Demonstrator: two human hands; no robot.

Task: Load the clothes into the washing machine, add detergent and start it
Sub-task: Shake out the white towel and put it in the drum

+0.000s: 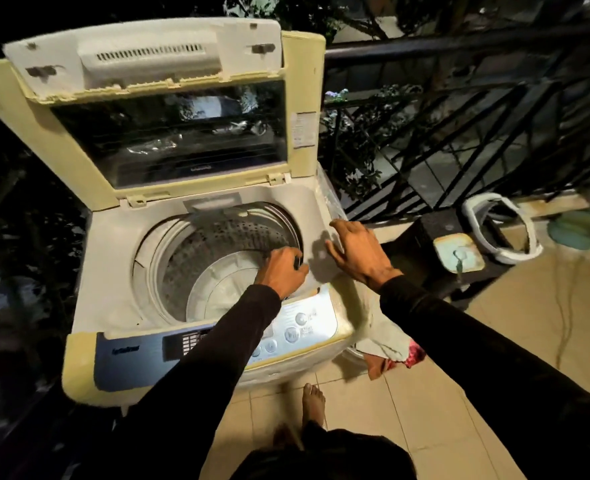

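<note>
Standing over the washing machine (pixel 196 265), the person has both arms reaching across its open top in the one head view. Its lid (pixel 168 126) is swung up and back on the rear hinges, so the drum (pixel 217 271) faces straight up, with its axis vertical; nothing shows inside. The left hand (pixel 281 270) sits at the drum's right rim with fingers curled over the edge; whether they pinch anything there I cannot tell. The right hand (pixel 359 252) is spread flat, fingers straight, on or just over the machine's top deck beside the drum, holding nothing. The clothes (pixel 390 348) lie in a crumpled heap on the floor, low against the machine's right front corner, below the control panel (pixel 293 332). They look soft and light, with no clear long axis, so gathering a bunched handful from the top of the pile should do. No detergent is identifiable.
</note>
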